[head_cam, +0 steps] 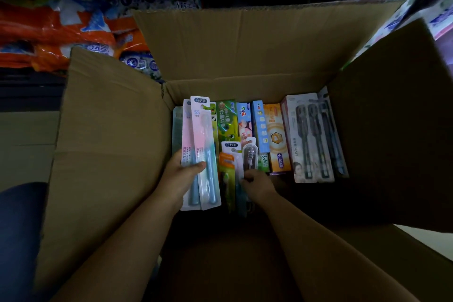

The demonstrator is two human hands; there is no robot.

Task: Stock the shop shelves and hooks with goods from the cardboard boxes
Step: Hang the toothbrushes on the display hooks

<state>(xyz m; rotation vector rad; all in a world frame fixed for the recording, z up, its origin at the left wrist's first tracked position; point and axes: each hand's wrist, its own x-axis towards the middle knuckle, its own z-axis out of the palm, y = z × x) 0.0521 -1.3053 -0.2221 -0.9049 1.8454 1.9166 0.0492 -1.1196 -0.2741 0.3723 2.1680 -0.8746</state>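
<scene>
Cardboard box (117, 130) stands open, flaps spread, with both hands reaching inside. Left hand (182, 174) grips two pink-and-blue toothbrush blister packs (198, 152), thumb across their front, fingers behind. Right hand (257, 182), just beside the left, pinches the lower edge of a small clear blister pack (250, 154) standing among the goods. Beyond the right hand stand upright toothpaste cartons (275, 137); further to its right lies a dark toothbrush multipack (310, 137). Orange plastic bags (49, 34) lie beyond the left flap.
</scene>
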